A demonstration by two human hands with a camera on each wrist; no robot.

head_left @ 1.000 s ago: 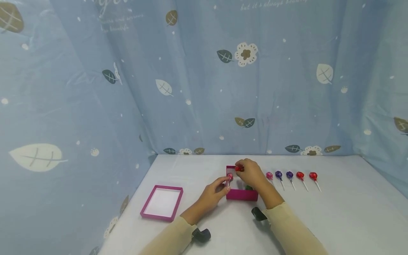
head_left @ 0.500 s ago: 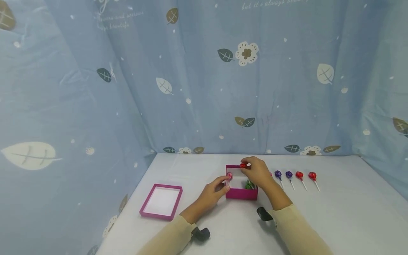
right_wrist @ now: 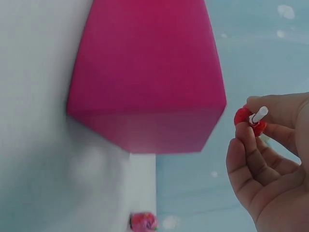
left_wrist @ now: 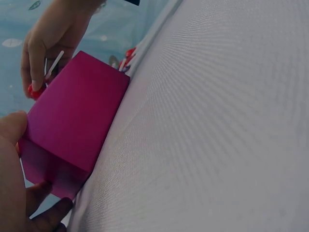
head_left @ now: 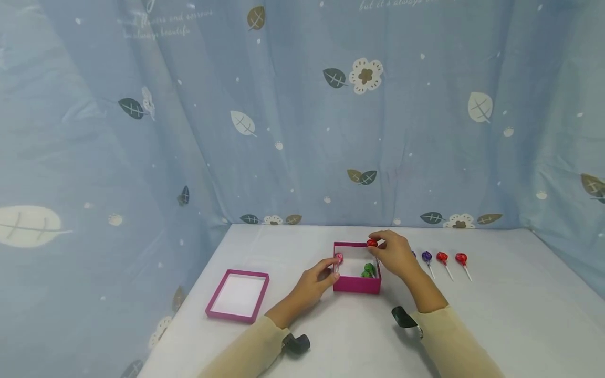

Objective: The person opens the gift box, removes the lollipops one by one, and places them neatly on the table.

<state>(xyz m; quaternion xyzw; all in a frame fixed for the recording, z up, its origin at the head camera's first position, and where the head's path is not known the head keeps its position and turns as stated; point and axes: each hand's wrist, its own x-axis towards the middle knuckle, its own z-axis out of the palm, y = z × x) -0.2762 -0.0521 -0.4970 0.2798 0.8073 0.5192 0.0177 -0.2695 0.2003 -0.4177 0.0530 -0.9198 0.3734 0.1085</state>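
Note:
My right hand [head_left: 394, 254] pinches a red lollipop [head_left: 372, 243] by its head, over the back right corner of the magenta box [head_left: 356, 285]. In the right wrist view its white stick [right_wrist: 259, 114] points towards the camera. My left hand [head_left: 312, 283] grips the box's left side, its thumb near the front corner and other fingers against the outer wall in the left wrist view. Inside the box, a pink lollipop [head_left: 339, 258] leans at the left wall beside my left fingertips. Green lollipops [head_left: 368, 270] lie at the front right; how many is unclear.
Right of the box, purple [head_left: 427, 256] and red lollipops [head_left: 461, 258] lie in a row, partly behind my right hand. A pink-red lollipop [right_wrist: 143, 221] shows in the right wrist view. The magenta-rimmed lid [head_left: 231, 317] lies at left. A blue patterned curtain [head_left: 302, 131] hangs behind.
My right hand has moved right across the box's back edge with the red lollipop, uncovering the green lollipops and covering part of the row. My left hand stays at the box.

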